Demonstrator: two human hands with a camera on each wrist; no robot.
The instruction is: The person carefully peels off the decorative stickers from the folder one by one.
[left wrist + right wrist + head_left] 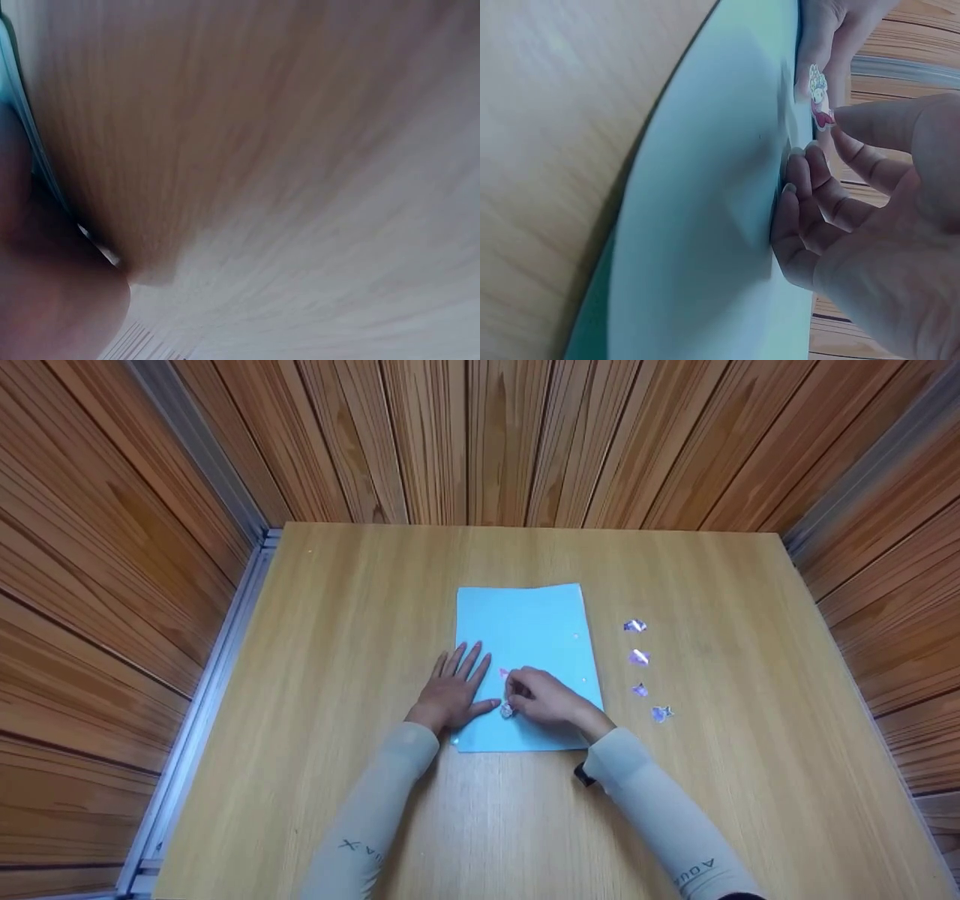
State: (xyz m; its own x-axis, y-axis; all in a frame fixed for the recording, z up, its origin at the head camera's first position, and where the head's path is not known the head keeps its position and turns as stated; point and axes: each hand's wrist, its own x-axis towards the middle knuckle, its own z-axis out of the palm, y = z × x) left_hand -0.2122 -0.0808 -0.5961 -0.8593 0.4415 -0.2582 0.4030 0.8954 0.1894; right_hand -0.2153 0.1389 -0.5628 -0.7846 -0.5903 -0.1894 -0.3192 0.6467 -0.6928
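My right hand (551, 697) pinches a small mermaid sticker (821, 99) with a red tail between thumb and index finger. It is held close over light blue paper (517, 619), which appears as more than one layer in the right wrist view. The other fingers of that hand curl against the paper. My left hand (454, 694) rests with fingers spread over the paper's left edge, its thumb pointing toward the sticker. A small pink piece (504, 673) shows on the paper beside my right fingers. The left wrist view shows mostly blurred table and part of the hand.
Right of the paper, several shiny purple and blue cutouts (639, 658) lie in a rough column on the wooden table (337, 622). Tiny white bits dot the paper's right side. Wood-plank walls (502, 442) and a metal rail (202, 690) border the table.
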